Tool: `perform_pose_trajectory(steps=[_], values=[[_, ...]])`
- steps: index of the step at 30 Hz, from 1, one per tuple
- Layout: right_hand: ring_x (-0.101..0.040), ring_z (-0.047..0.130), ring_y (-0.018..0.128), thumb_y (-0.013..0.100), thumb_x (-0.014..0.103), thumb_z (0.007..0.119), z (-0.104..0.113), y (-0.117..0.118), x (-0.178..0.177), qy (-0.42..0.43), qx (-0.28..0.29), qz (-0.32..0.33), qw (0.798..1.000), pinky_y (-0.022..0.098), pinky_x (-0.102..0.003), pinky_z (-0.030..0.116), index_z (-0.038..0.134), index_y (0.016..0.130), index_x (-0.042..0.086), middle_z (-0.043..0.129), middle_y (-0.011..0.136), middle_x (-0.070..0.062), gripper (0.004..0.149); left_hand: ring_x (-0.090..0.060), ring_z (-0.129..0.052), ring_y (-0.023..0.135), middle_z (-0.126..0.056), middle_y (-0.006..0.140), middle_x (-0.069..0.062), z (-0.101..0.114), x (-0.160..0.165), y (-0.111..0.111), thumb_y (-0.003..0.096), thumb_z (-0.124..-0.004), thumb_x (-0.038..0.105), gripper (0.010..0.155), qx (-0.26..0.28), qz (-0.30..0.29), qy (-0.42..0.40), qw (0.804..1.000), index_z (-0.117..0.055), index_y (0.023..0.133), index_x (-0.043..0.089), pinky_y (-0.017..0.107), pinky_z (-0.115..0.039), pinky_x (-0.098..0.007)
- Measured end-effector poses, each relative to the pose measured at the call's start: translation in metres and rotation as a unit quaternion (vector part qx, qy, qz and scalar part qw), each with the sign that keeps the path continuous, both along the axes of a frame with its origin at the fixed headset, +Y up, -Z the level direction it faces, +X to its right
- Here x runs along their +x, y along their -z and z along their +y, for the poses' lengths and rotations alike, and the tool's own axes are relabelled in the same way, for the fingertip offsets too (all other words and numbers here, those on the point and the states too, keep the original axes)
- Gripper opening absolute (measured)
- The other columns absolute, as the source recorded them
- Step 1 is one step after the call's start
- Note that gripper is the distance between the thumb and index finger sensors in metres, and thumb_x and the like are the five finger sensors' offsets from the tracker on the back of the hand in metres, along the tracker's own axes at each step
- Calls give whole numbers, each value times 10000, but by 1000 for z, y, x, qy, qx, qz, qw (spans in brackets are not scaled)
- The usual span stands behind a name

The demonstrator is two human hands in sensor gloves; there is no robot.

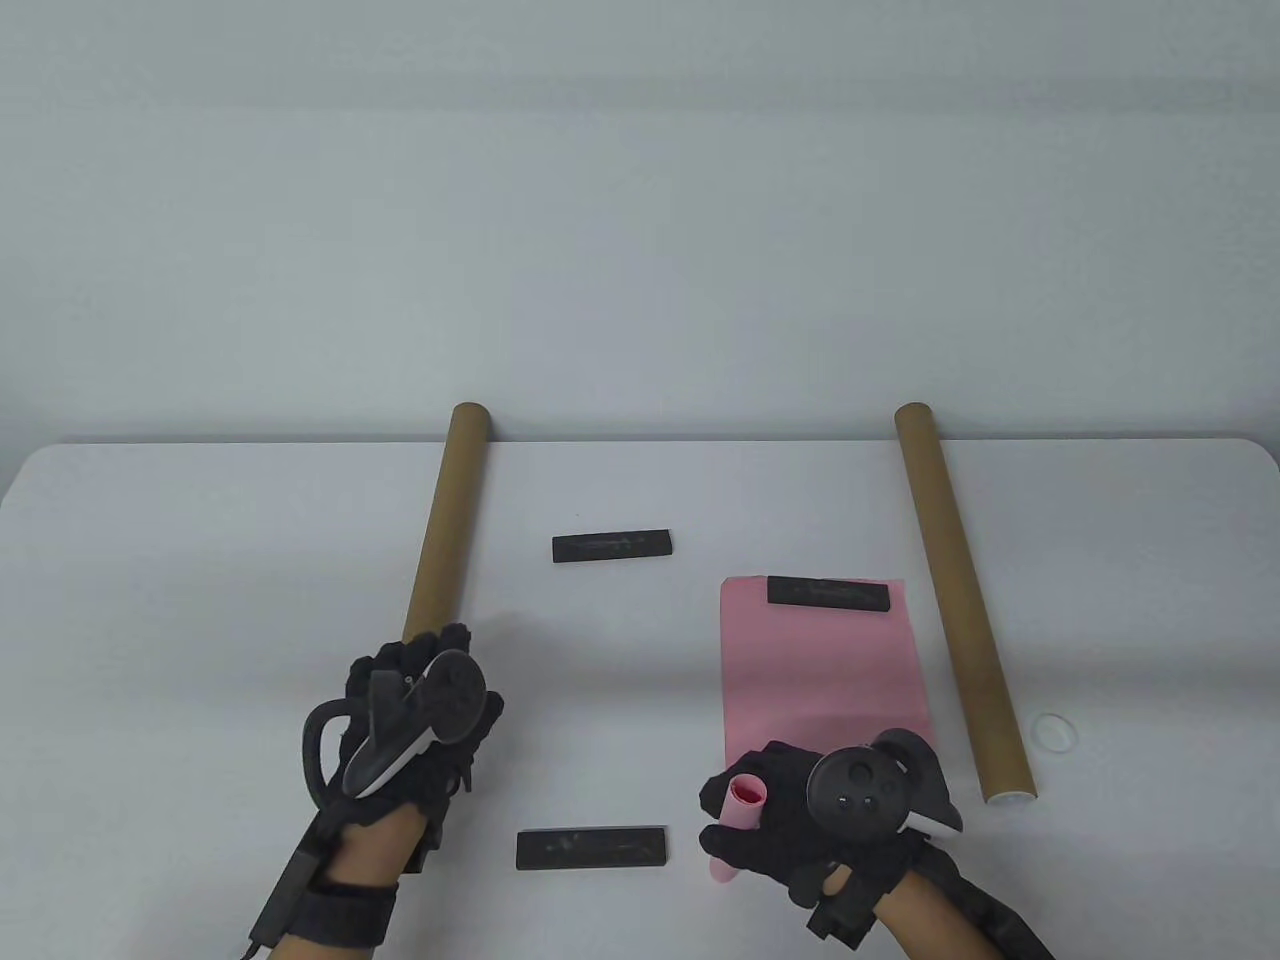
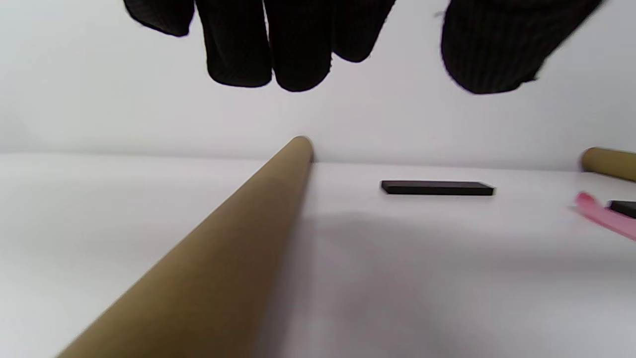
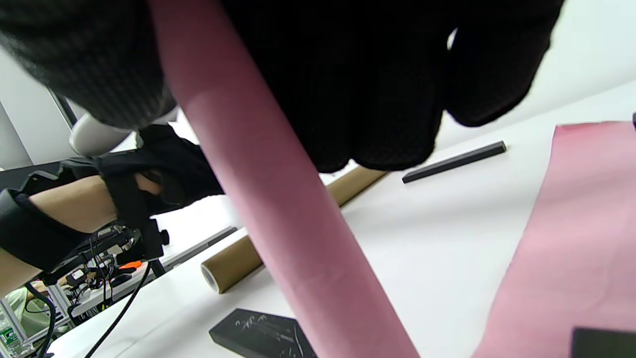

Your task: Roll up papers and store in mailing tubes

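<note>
Rolled pink paper [image 1: 733, 822], a slim matte cylinder, is gripped by the right hand [image 1: 800, 805] in black knit glove. Beside it, the left hand [image 1: 415, 715] is held with fingers [image 2: 298, 49] loosely spread above the near end of the left cardboard tube [image 1: 445, 520], gripping nothing. A flat pink sheet [image 1: 820, 670] is pinned by a black bar [image 1: 828, 594]; two more bars [image 1: 613, 546] [image 1: 592, 849] are laid nearby. No readable writing is seen. The right tube [image 1: 960, 600] is laid beyond the sheet.
</note>
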State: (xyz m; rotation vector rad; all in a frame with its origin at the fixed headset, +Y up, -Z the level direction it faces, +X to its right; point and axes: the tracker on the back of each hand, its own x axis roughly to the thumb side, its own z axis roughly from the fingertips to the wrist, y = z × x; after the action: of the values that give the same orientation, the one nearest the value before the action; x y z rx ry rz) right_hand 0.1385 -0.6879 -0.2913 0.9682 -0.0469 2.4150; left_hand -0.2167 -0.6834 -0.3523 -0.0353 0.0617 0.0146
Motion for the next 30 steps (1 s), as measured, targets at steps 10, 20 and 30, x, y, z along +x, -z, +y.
perform_pose_trajectory(steps=[10, 20, 30], values=[[-365, 1029, 615, 441, 605, 845, 24, -13, 15, 47, 151, -59, 986, 553, -628, 811, 948, 796, 143, 1010, 718, -104, 591, -422, -590, 1090, -480, 1162, -95, -24, -19, 75, 362, -751, 697, 997, -174, 104, 21, 979, -293, 1111, 224, 776, -526, -611], [-362, 1027, 625, 438, 605, 845, 24, -15, 18, 46, 169, -58, 983, 561, -629, 808, 946, 799, 148, 1010, 722, -99, 591, -401, -684, 1016, -485, 1129, -125, -64, -38, 124, 310, -654, 775, 1094, -333, 231, 19, 914, -207, 1092, 153, 715, -696, -552], [-363, 1028, 625, 437, 605, 847, 24, -13, 20, 45, 170, -63, 982, 561, -629, 808, 947, 799, 147, 1010, 723, -100, 591, -267, -961, 762, -732, 933, -107, -75, -30, 133, 370, -779, 634, 865, -284, 259, 16, 923, -478, 1012, 139, 573, -903, -395]])
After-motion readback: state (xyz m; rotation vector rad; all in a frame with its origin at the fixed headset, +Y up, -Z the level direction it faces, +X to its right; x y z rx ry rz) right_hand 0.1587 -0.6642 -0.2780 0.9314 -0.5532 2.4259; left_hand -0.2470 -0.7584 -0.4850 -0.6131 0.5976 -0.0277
